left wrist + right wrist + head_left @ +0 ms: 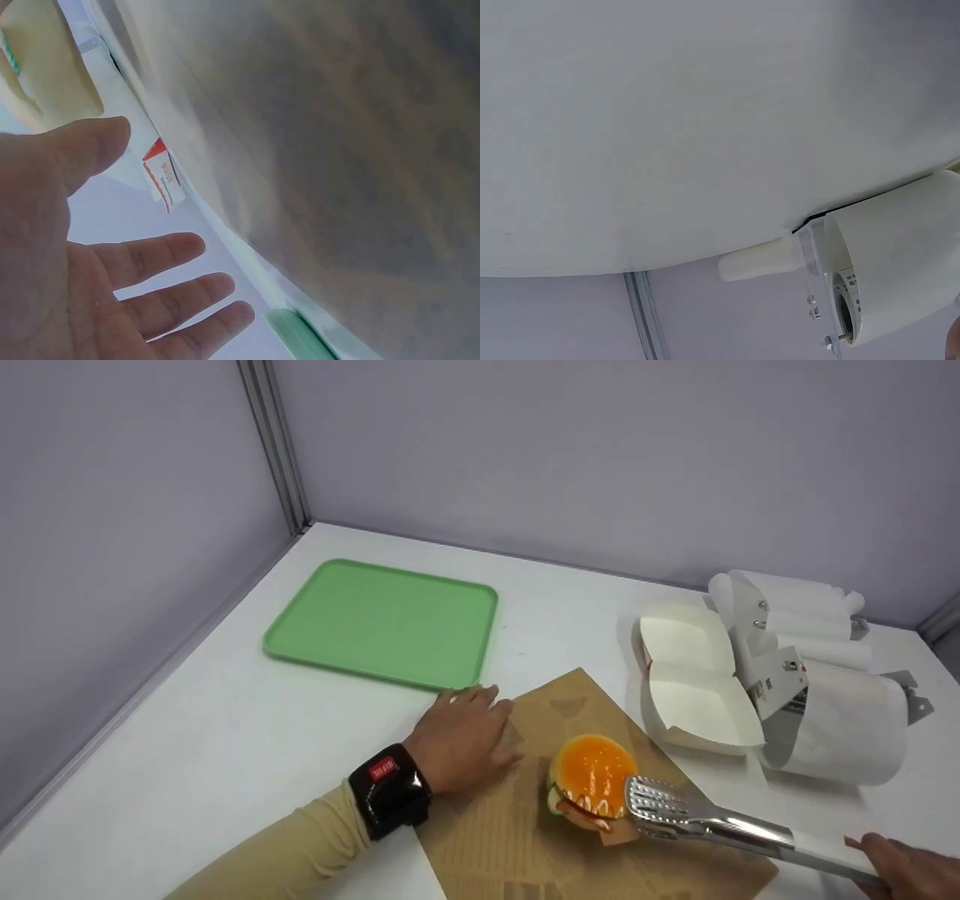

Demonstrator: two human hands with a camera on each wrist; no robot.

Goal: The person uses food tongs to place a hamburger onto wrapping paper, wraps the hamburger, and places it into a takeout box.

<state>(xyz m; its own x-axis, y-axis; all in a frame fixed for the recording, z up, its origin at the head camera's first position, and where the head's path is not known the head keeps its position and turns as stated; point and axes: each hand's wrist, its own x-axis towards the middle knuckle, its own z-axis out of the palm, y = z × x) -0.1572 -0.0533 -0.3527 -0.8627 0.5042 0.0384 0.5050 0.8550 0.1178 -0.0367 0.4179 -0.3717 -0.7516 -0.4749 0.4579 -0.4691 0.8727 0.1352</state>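
Burger (595,775) with a shiny orange bun lay on the brown paper (491,840), between our two hands, and the metal tongs (750,830) had their head against its right side, but we could not tell if they pinched it. Our right hand (911,868) gripped the tongs by the far end, while our left hand (465,741), with fingers loosely spread and holding nothing, was at the paper's left edge, near the green tray (382,622).

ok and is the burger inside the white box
No, the burger sits on the brown paper, and the open white box stands apart from it.
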